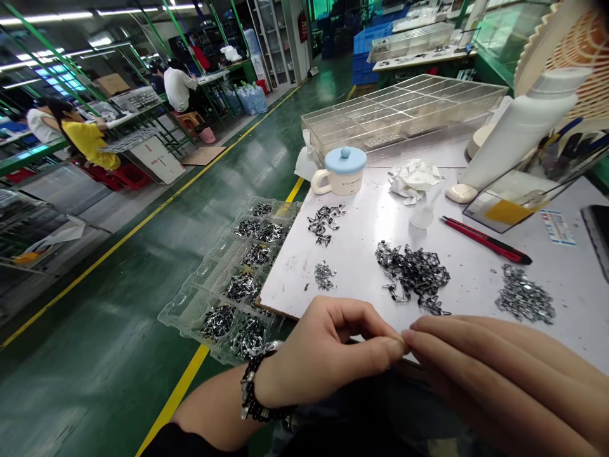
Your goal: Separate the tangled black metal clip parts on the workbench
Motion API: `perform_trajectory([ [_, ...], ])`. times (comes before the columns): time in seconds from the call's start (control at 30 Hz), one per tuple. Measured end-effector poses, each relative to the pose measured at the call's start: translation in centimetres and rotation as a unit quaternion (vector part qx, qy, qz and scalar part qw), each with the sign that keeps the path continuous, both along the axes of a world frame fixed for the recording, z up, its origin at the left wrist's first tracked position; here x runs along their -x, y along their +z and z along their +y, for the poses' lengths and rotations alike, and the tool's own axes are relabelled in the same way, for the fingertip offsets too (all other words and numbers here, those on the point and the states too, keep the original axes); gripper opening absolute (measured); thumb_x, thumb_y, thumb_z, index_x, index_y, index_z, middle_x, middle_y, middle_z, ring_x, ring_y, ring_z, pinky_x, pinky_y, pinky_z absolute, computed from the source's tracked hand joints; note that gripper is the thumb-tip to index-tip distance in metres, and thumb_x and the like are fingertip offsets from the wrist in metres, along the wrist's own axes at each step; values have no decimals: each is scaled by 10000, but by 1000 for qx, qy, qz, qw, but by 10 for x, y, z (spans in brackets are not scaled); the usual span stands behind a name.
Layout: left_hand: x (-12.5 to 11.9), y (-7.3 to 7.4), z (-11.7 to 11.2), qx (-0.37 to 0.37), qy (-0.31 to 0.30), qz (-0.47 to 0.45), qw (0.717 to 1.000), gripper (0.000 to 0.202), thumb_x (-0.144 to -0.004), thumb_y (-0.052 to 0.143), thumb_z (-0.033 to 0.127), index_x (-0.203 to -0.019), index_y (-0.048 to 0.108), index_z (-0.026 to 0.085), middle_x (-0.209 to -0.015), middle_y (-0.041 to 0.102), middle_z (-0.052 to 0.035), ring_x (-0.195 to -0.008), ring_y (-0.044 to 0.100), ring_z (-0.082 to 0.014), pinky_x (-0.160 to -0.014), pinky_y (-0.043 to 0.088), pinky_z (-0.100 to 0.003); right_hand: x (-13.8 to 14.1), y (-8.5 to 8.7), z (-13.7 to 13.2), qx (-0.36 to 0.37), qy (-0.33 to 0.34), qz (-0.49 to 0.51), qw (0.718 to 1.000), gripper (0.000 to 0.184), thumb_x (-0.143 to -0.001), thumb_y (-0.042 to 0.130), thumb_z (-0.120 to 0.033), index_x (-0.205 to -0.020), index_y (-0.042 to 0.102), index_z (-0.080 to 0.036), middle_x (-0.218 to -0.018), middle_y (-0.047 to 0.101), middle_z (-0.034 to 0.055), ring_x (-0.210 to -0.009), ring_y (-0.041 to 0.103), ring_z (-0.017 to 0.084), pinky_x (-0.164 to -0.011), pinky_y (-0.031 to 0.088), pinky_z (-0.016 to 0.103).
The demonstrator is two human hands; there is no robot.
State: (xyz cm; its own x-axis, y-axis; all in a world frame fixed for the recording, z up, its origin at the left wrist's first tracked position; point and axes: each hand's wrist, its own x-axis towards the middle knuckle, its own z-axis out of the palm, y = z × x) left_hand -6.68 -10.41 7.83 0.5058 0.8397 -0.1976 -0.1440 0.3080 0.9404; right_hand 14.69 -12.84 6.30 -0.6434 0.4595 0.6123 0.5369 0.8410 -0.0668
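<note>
Over the table's near edge, my left hand (333, 346) pinches thumb against forefinger, with a beaded bracelet on the wrist. Its fingertips meet those of my right hand (499, 365), whose fingers are pressed together. Whatever sits between the tips is hidden or too small to name. Just beyond lies a heap of small black-and-silver parts (419, 273) on the white tabletop (352, 247). A pile of small silver pieces (526, 295) is to its right. On the left are a looser group of black-and-silver parts (325, 222) and a little silver pile (324, 275).
A clear compartment tray (190, 295) of similar parts sits left of the table. Around the tabletop stand a blue-lidded mug (346, 181), crumpled tissue (413, 180), a red-and-black pen-shaped tool (485, 240), a tilted white bottle (518, 130) and a large clear divided case (404, 111). People sit at far benches.
</note>
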Motion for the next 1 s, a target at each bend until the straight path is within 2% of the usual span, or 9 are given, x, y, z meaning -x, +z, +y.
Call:
perform_trajectory([
  [0.1,-1,0,-3,-41,20,19,999,108,-751,693,192,-687,649,118,-639,613,-25,-593,519,-95,-575,434,-209,0,-1,-4,5,-17,12,1000,317,-881,491,-203,-1168,608,-134,-1152,647,65,-1041,611,170,-963,498,278],
  [0.2,-2,3,-6,-94,56,38,993,102,-751,690,194,-686,663,120,-656,642,-44,-604,543,-108,-571,439,-213,-2,-2,-14,52,-84,28,995,312,-908,464,-255,-1173,625,-217,-1161,650,15,-1055,612,171,-993,472,292],
  [0.3,-3,6,-7,-157,78,59,983,68,-750,674,155,-689,682,125,-672,669,-53,-615,572,-117,-583,455,-218,-3,-2,-21,106,-134,54,984,298,-866,555,-265,-1151,642,-266,-1140,656,-5,-1019,628,173,-936,499,286],
  [0.47,-6,5,-6,-256,120,89,955,63,-742,666,126,-684,686,116,-643,667,-62,-602,595,-133,-573,475,-237,5,-3,-14,95,-89,92,987,297,-792,643,-175,-1089,659,-186,-1031,660,58,-923,631,188,-802,530,316],
  [0.57,-8,2,-8,-321,153,97,930,57,-738,660,96,-689,682,114,-618,653,-55,-575,591,-125,-561,478,-235,12,-3,-10,71,-68,102,990,367,-725,686,-82,-1089,650,-115,-930,639,90,-811,599,170,-679,502,304],
  [0.67,-9,1,-9,-371,169,107,907,51,-729,655,63,-705,686,96,-616,653,-66,-570,593,-124,-564,484,-237,18,-3,-8,52,-73,122,988,371,-699,701,-40,-1064,651,-75,-885,624,105,-783,564,167,-647,470,314],
  [1.0,-9,0,-7,-413,155,130,888,46,-734,644,42,-717,685,55,-616,648,-86,-578,588,-122,-573,490,-238,22,0,-7,36,-74,127,988,311,-706,693,-9,-1011,651,-45,-862,601,107,-797,520,154,-653,452,312],
])
